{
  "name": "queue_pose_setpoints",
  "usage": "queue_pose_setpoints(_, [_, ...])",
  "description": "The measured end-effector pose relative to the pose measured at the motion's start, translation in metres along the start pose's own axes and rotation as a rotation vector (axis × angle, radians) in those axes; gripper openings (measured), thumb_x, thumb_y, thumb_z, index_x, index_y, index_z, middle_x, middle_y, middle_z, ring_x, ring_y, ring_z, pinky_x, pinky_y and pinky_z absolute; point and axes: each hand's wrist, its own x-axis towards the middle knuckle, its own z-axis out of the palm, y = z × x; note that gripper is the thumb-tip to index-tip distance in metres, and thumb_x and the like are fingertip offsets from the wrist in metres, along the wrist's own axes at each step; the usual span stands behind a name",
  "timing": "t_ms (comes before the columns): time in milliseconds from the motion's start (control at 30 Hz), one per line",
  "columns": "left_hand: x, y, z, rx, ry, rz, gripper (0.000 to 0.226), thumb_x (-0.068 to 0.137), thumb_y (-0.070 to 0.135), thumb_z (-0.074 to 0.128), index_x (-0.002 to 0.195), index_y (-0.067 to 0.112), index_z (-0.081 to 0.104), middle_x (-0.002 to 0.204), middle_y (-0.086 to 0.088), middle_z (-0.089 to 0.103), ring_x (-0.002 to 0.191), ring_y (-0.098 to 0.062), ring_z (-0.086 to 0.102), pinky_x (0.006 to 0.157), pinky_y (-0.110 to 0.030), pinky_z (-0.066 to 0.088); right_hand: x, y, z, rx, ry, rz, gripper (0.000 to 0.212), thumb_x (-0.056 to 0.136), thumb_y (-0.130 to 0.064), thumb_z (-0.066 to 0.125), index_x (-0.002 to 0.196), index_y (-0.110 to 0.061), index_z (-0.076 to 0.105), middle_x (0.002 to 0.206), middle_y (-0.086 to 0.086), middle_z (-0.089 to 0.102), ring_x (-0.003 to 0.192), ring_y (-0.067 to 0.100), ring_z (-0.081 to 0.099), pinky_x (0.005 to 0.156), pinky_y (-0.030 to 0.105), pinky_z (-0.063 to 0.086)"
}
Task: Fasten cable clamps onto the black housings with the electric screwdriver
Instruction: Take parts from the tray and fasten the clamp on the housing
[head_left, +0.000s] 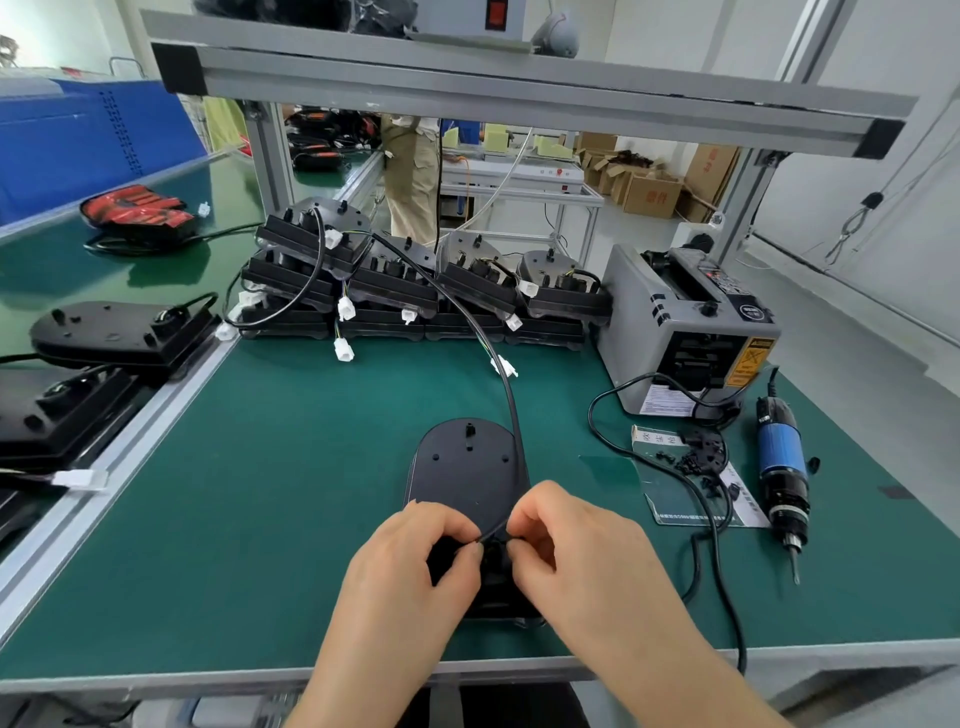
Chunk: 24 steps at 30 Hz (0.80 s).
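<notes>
**Cable positioning on the housing, ahead of clamp fastening**
Left hand (415, 561) and right hand (576, 545) both pinch the black cable (511, 415) at the near end of the black housing (467, 467), which lies flat on the green mat (260, 519). The next move probably requires one hand freed for the electric screwdriver (782, 467), lying unheld at right.
</notes>
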Motion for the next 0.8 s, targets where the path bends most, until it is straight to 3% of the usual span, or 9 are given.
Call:
queue_pose_setpoints(367, [0.002, 0.003, 0.000, 0.023, -0.012, 0.013, 0.015, 0.084, 0.023, 0.061, 0.078, 0.037, 0.058, 0.091, 0.030, 0.056, 0.085, 0.002, 0.053, 0.070, -0.009, 0.039, 0.010, -0.007, -0.009, -0.097, -0.084, -0.055, 0.015, 0.088, -0.026, 0.049, 0.086, -0.034, 0.036, 0.079, -0.012, 0.053, 0.072, 0.010, 0.047, 0.060, 0.020, 0.031])
queue_pose_setpoints(567, [0.002, 0.004, 0.000, 0.025, -0.012, 0.010, 0.016, 0.085, 0.022, 0.060, 0.077, 0.036, 0.057, 0.084, 0.025, 0.059, 0.081, 0.004, 0.052, 0.069, -0.008, 0.038, 0.014, -0.007, -0.014, -0.090, -0.127, -0.053, 0.016, 0.086, -0.021, 0.050, 0.090, -0.031, 0.037, 0.083, -0.008, 0.063, 0.077, 0.013, 0.055, 0.070, 0.027, 0.041])
queue_pose_setpoints(800, [0.002, 0.004, -0.002, 0.021, -0.035, 0.021, 0.018, 0.085, 0.021, 0.060, 0.078, 0.037, 0.057, 0.083, 0.023, 0.060, 0.077, 0.005, 0.051, 0.066, -0.007, 0.037, 0.007, -0.003, -0.003, -0.046, -0.055, -0.096, 0.019, 0.091, -0.023, 0.052, 0.090, -0.030, 0.035, 0.079, -0.009, 0.058, 0.074, 0.014, 0.052, 0.066, 0.025, 0.037])
